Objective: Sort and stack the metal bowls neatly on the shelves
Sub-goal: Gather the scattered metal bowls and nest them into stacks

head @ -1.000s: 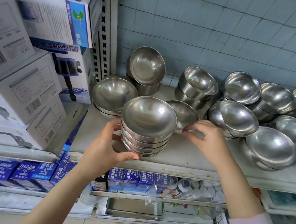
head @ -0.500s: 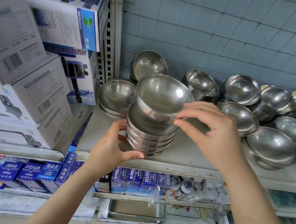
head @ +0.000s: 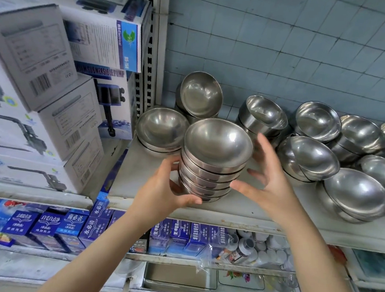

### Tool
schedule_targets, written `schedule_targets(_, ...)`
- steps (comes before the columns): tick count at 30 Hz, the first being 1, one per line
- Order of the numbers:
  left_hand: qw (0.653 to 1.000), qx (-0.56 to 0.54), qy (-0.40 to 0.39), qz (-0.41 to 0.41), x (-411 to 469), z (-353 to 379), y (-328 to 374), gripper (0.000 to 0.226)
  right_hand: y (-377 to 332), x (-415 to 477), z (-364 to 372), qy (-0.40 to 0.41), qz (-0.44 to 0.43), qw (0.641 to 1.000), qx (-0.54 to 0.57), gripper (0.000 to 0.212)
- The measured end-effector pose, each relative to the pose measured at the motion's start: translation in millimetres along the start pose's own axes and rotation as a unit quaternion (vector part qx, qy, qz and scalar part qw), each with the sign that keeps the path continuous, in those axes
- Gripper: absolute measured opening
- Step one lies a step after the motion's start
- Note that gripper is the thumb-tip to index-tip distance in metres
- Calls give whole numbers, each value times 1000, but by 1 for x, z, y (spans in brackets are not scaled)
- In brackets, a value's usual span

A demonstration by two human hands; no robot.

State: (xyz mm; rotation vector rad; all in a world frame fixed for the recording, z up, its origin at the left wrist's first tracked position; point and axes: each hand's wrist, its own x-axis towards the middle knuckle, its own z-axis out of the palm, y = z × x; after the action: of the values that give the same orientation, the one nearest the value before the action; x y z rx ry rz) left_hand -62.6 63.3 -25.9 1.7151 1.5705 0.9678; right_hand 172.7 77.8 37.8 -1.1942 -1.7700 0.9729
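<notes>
Currently your left hand (head: pixel 161 190) curls round the bowl stack (head: pixel 214 152) on the shelf (head: pixel 134 173), right hand (head: pixel 270 184) beside it, fingers spread, gripping nothing.

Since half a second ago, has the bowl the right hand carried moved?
Yes: the bowl dropped, now nested on the stack at the front of the shelf; right hand released it.

A pale blue tiled wall (head: pixel 290 49) is seen behind a grey-white metal shelf (head: pixel 251 212), which is flanked by a white slotted steel upright (head: pixel 158 48).
</notes>
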Motion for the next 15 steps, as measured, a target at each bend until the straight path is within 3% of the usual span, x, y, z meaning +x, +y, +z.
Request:
schedule_targets(2,1000,-16,-7,0,6,6,4,101,18,6,3,-23,27,998,42,110)
schedule_targets(8,999,-36,-7,4,18,21,9,100,32,11,-2,4,34,997,74,69)
schedule_targets(10,999,-37,-8,3,18,22,8,99,30,10,-3,-11,38,996,79,76)
schedule_targets(12,999,-37,-8,4,18,23,7,100,27,12,-2,-10,25,997,71,96)
schedule_targets(15,999,-33,-8,1,16,24,7,103,22,16,-2,23,8,997,70,95)
